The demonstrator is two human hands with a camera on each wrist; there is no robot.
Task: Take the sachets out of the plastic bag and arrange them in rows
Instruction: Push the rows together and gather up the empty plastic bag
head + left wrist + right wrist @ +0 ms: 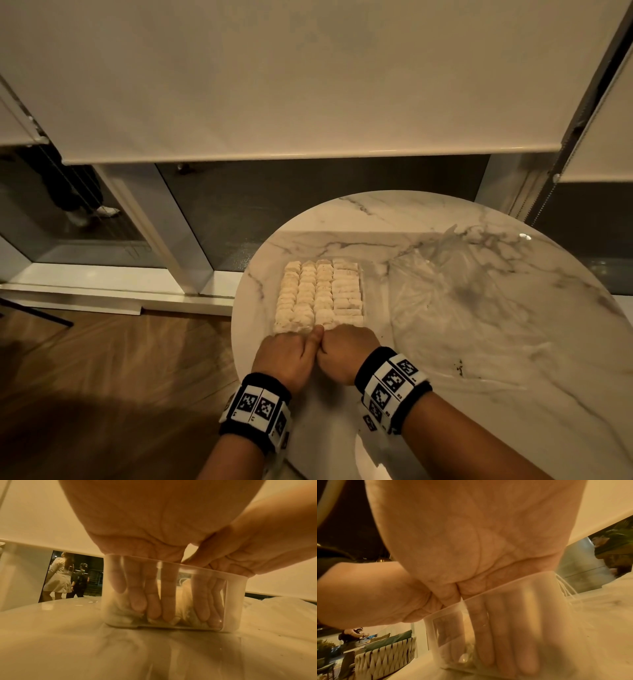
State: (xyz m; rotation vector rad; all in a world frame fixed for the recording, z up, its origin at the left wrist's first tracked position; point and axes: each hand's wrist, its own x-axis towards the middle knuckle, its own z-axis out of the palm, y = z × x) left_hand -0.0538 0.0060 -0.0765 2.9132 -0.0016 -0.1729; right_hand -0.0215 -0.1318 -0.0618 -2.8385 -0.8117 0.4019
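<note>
A round marble table (513,342) fills the lower right of the head view. On it, at about 11 o'clock from the wrists, stands a clear rectangular container (361,291) packed with pale sachets (308,294) in four neat rows. The plastic bag (445,274) lies crumpled and flat-looking at 2 o'clock from the container, just beside it.

The left hand (291,356) and right hand (349,353) meet knuckle to knuckle at the container's near end. Seen through the clear wall from the wrist views, the left fingers (137,596) and right fingers (498,635) reach straight down inside, pressing the nearest sachets away from the wall; nothing is gripped.

Risks, as a judgement: pressing too hard could buckle a row, pushing sachets up over their neighbours. The light container could slide toward 12 o'clock on the smooth marble, since neither hand steadies it. Pulling the fingers out could drag a sachet up. Whether the bag still holds any sachets cannot be told.
</note>
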